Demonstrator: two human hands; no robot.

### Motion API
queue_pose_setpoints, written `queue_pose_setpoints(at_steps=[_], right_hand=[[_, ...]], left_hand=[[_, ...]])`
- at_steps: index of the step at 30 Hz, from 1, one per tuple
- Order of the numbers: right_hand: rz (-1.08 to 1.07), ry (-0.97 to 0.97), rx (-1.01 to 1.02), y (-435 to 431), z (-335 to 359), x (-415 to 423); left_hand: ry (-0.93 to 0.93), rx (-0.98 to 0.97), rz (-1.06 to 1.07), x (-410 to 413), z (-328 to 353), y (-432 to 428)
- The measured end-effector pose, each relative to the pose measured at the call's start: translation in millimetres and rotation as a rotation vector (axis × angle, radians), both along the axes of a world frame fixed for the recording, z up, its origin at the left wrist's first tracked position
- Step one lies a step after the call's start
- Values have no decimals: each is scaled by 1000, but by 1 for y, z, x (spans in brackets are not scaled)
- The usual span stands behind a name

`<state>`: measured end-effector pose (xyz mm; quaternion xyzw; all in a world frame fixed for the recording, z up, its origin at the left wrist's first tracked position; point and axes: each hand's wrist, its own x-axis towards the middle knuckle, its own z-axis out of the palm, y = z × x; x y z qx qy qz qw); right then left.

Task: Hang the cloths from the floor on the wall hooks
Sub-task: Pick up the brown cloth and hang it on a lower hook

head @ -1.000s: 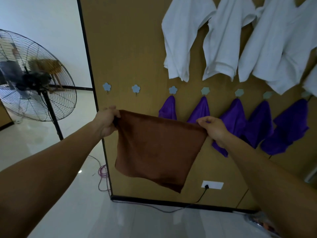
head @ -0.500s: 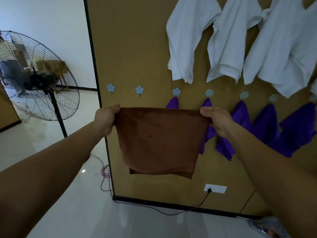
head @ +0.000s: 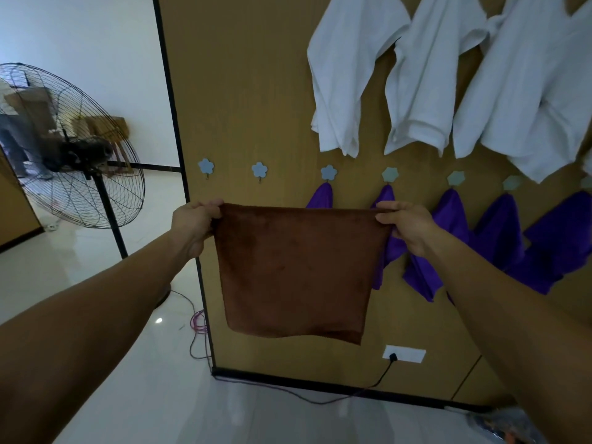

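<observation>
With left hand [head: 192,224] and right hand [head: 408,224] pinching its top corners, holds brown cloth [head: 298,270], possibly doubled, spread below flower hooks [head: 259,170].

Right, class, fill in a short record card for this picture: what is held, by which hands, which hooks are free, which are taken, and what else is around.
Held item: brown cloth, spread out in front of the wall
Left grip: left hand grips its top left corner
Right grip: right hand grips its top right corner
Free hooks: flower-shaped hooks, the two at the left end of the row
Taken hooks: those further right, each visible one holding a purple cloth
Above the row: white shirts
Also present: standing fan; wall socket with a plug in it
</observation>
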<state>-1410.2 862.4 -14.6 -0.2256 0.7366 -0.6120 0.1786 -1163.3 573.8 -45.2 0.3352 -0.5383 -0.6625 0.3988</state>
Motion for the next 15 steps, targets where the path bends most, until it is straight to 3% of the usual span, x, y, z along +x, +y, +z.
queue_pose_setpoints(at_steps=[6,11,15], right_hand=[[-36,127,64,-10,-4,1],[-28,116,82,-21,-10,8],[-58,205,134,-30,-13,14]], left_hand=[[-54,-48,8,-4,0,2],[-369,-317,32,5,-5,1],[-446,-456,84,11,-7,-6]])
